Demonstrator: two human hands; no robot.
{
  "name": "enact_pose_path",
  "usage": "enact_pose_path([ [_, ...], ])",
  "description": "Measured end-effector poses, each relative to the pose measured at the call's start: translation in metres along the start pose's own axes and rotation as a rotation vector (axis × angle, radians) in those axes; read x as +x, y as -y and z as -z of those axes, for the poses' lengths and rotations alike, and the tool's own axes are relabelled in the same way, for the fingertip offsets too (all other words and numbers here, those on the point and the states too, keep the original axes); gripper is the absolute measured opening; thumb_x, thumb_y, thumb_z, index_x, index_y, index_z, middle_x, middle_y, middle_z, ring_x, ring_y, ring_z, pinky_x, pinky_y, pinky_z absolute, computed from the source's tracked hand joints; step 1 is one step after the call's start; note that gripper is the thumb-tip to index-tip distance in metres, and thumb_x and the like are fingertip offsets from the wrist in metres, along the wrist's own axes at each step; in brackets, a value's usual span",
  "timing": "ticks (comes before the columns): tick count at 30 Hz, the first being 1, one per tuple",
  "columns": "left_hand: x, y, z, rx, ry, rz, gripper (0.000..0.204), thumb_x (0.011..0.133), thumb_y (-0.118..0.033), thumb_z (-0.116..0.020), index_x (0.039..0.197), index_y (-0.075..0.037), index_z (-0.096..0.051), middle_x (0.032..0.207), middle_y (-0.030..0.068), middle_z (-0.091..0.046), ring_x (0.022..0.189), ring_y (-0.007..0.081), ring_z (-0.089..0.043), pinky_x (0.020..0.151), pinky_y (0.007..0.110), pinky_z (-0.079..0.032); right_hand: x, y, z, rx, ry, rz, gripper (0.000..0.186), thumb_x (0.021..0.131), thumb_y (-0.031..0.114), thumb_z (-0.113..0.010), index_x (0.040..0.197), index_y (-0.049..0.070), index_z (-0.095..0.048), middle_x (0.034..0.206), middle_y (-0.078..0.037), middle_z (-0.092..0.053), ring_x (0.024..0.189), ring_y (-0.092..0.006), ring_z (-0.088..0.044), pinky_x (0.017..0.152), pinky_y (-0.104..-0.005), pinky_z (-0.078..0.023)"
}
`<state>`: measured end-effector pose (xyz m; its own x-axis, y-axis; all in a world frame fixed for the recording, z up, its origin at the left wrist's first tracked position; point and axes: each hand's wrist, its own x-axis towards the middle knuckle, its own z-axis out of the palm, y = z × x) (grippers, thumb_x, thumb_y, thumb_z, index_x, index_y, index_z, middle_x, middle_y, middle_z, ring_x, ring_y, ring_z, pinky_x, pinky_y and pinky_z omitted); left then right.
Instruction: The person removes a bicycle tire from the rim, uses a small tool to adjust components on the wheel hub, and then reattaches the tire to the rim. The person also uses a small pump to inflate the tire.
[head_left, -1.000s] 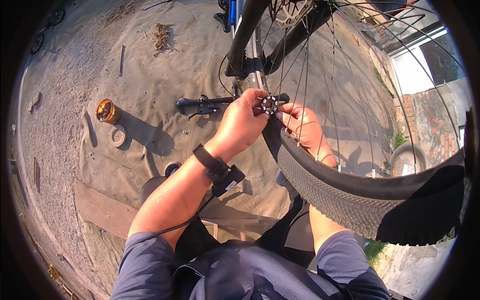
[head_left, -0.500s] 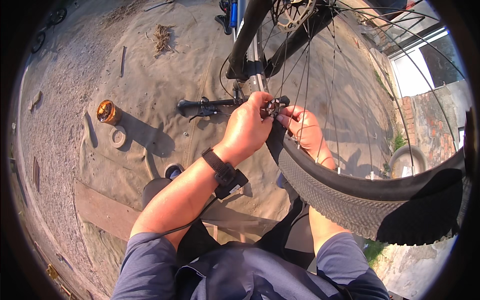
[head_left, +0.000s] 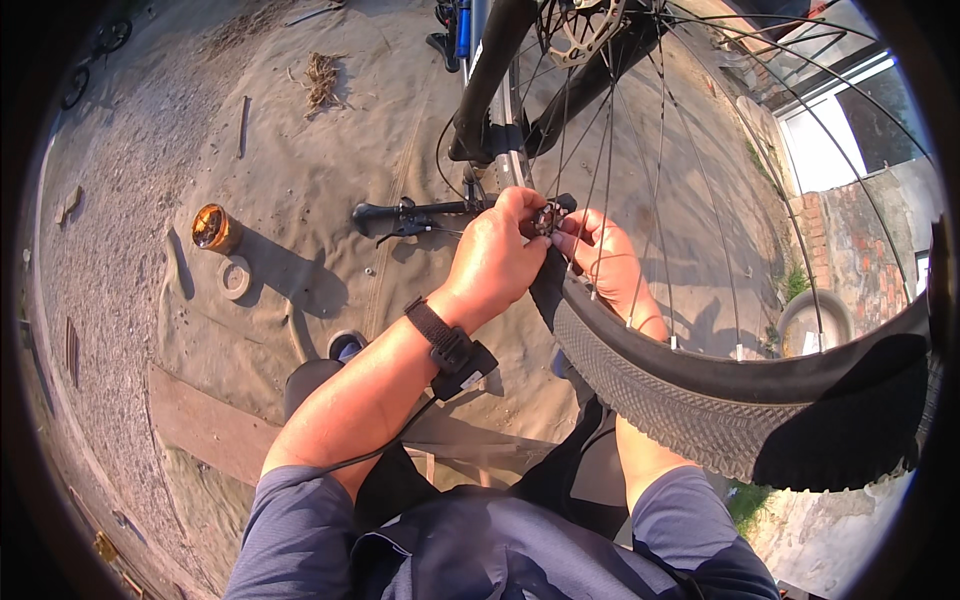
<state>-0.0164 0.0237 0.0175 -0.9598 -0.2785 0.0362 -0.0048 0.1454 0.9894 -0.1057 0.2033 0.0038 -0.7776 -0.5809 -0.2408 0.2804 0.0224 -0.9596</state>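
Observation:
A small dark metal part [head_left: 546, 218], roundish with shiny bits, sits between my two hands; its exact kind is too small to make out. My left hand [head_left: 497, 253] pinches it from the left with thumb and forefinger. From the other side my right hand [head_left: 610, 264] grips it with its fingertips, partly seen through the spokes. Right beside them is the bicycle's front wheel, whose knobbly tire [head_left: 680, 405] curves across the lower right. The black fork [head_left: 493, 80] rises above my hands, and a black handlebar [head_left: 437, 212] with a brake lever lies beyond my left hand.
An orange-brown jar [head_left: 216, 229] stands open on the ground sheet at left, beside a round lid [head_left: 235, 278]. A brown board [head_left: 212, 422] lies near my left elbow. Dry straw [head_left: 322, 82] lies farther off. A brick wall [head_left: 815, 240] and pale basin [head_left: 818, 320] are at right.
The wheel and fork have shifted very slightly left in view. Both hands keep their hold on the small part, with slight finger movement.

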Motion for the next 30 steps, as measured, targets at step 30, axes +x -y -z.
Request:
enact_pose_path([
  [30,-0.006,0.016,-0.002,-0.076,-0.032,-0.030,0.025,0.097,-0.001,-0.071,0.121,-0.001,-0.064,0.098,0.0009,-0.069,0.089,0.0077,-0.064,0.082,0.026,-0.055,-0.008,0.007,-0.007,-0.044,0.071,0.044,0.015,0.099,0.010,-0.074,0.110,0.007,-0.064,0.097,0.007,-0.062,0.089,-0.0029,-0.053,0.080,-0.0223,-0.046],
])
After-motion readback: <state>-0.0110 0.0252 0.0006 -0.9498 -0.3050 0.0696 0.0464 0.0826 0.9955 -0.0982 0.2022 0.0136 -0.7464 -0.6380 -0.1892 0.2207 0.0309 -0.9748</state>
